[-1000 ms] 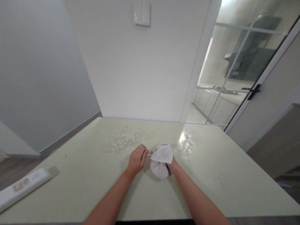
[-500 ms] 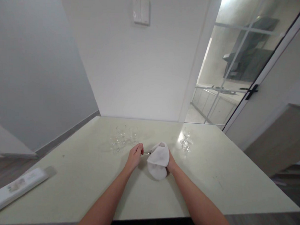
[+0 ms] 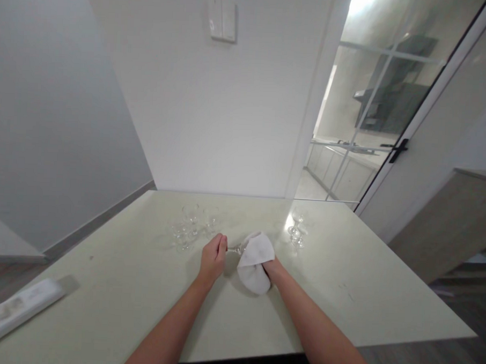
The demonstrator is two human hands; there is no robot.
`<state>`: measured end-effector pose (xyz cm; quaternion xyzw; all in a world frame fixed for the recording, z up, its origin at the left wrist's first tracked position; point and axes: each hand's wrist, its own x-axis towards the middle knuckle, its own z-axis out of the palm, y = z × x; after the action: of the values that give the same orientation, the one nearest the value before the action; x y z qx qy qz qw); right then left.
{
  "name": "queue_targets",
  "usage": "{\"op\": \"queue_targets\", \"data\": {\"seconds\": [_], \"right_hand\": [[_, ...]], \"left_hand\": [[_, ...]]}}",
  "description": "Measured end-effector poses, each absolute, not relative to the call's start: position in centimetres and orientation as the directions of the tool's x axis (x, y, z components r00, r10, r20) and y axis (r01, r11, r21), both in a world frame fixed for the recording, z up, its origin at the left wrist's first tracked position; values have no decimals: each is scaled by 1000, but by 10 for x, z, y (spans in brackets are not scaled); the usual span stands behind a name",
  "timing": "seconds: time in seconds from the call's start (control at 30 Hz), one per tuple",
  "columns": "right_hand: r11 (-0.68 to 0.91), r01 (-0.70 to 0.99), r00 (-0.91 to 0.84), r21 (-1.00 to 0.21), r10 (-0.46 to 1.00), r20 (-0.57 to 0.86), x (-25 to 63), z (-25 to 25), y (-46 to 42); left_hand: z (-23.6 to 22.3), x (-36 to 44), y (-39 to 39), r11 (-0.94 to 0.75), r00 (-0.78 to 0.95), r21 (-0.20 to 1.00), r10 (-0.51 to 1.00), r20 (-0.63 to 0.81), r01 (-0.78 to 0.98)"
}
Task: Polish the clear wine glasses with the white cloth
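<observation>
My left hand (image 3: pixel 213 256) is closed in a pinch around the stem of a clear wine glass (image 3: pixel 235 250) held above the pale table (image 3: pixel 121 284). My right hand (image 3: pixel 272 267) is wrapped in a white cloth (image 3: pixel 255 261) that covers the bowl of that glass; most of its fingers are hidden under the cloth. Both hands are near the middle of the table, close together.
Several clear stemmed glasses (image 3: pixel 190 225) stand behind my left hand, and a few more glasses (image 3: pixel 296 230) stand behind my right. A long white box (image 3: pixel 14 311) lies at the table's left front corner. A wall is behind, a glass door at the right.
My hands and the cloth have stayed together, shifting slightly left in view as the head moved. The cloth has turned a little around the glass.
</observation>
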<state>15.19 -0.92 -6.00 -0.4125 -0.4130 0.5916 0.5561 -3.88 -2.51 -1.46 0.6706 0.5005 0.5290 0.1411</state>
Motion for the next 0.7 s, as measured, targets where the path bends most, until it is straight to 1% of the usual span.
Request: {"op": "queue_targets", "data": {"seconds": [0.07,0.17,0.23,0.3,0.33,0.37,0.4,0.47,0.5,0.57,0.63,0.67,0.7], "right_hand": [[-31,-311,-104,-950,995,1,148,-56,-12],[5,-288,-69,-958,997,26,145,-51,-14],[-52,-298,-49,-953,998,-40,144,-50,-13],[-138,-308,-82,-941,990,-118,144,-49,-13],[-144,-297,-100,-944,988,-119,144,-48,-13],[-118,-279,-111,-953,990,-91,145,-47,-13],[-66,-257,-112,-964,993,-38,146,-45,-13],[58,-218,-96,-974,992,80,149,-39,-14],[109,-204,-87,-973,988,129,150,-35,-15],[226,-160,-93,-961,966,243,152,-28,-16],[365,-91,-118,-927,920,374,153,-24,-17],[417,-64,-130,-907,897,422,153,-24,-16],[445,-52,-132,-894,884,448,153,-25,-15]], "left_hand": [[-16,-38,-26,-475,-24,695,817,576,540],[-15,-39,-28,-526,38,659,796,604,537],[-13,-39,-30,-616,122,604,744,657,506],[-11,-40,-33,-710,219,522,668,711,473],[-10,-40,-34,-735,250,490,642,725,468],[-10,-39,-34,-738,261,477,637,725,476],[-10,-39,-34,-717,249,491,658,711,495],[-12,-39,-30,-608,147,591,753,642,531],[-15,-39,-26,-527,77,665,810,581,529],[-20,-39,-17,-354,-20,807,911,411,472],[-25,-41,-9,-222,-24,889,967,252,401],[-26,-42,-6,-191,-6,904,978,209,381],[-26,-43,-5,-194,9,906,979,206,375]]}}
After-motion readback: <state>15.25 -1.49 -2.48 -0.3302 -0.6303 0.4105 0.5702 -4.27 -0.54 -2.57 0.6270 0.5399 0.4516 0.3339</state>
